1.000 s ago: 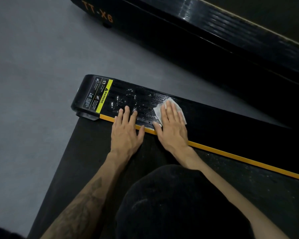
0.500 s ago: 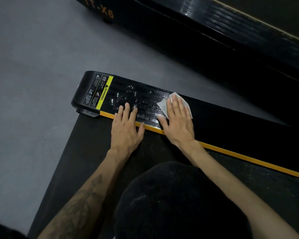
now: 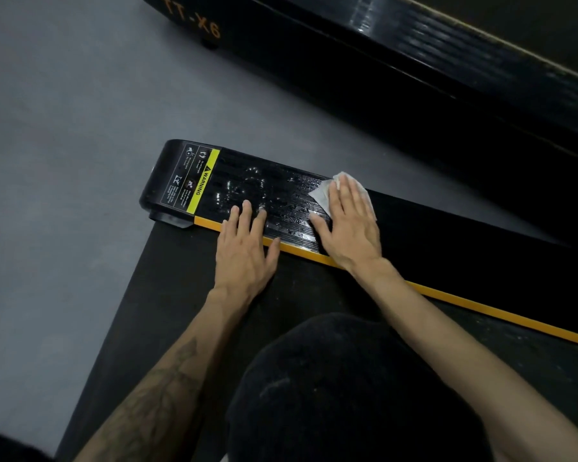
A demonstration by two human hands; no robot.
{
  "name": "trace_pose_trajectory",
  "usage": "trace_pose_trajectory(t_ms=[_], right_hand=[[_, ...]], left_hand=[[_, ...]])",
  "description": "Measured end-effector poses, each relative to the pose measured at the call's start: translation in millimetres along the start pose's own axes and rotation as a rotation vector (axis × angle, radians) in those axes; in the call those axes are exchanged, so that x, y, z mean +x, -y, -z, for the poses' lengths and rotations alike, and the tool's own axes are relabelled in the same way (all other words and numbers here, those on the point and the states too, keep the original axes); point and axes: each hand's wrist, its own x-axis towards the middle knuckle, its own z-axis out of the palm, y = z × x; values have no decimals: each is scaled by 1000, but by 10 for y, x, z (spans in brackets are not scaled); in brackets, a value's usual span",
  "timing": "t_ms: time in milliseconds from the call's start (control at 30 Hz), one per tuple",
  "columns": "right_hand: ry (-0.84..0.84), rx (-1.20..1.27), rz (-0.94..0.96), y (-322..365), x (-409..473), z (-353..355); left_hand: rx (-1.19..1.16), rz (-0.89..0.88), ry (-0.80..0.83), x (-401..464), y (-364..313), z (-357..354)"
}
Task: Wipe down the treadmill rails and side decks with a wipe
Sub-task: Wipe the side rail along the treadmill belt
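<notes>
A black ribbed side deck (image 3: pixel 274 191) of the treadmill runs from centre left toward the right, with wet streaks on it and a yellow warning label (image 3: pixel 205 183) near its end. My right hand (image 3: pixel 347 225) lies flat with straight fingers on a white wipe (image 3: pixel 327 191), pressing it onto the deck. My left hand (image 3: pixel 244 248) rests flat and open beside it, fingertips on the deck and palm over the orange strip (image 3: pixel 481 310) and the black belt (image 3: pixel 167 295).
A second black treadmill marked TT-X6 (image 3: pixel 414 55) stands across the top of the view. Grey floor (image 3: pixel 64 128) lies to the left. My dark-clothed knee (image 3: pixel 347 388) fills the lower centre.
My right hand has slid the wipe to the right along the deck, leaving wet streaks behind it. My left hand has stayed in place.
</notes>
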Motion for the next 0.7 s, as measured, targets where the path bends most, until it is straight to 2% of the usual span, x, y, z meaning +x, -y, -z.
trace_pose_trajectory(t_ms=[67,200,267,433,567,700], right_hand=[[29,11,0,88,-12,-12],[62,-12,232,-123,-281,-24],[66,-59,268,-321,-330,-11],[-5,-40,116,-210,-93,81],[39,44,-25,142,75,24],[76,31,216,28,-164,-4]], left_hand=[[-14,2,1,-3,-3,3],[-29,4,10,1,5,13],[-33,3,17,4,17,14],[-32,6,21,4,9,20],[-46,2,18,-7,-4,43],[-53,-4,24,-7,12,58]])
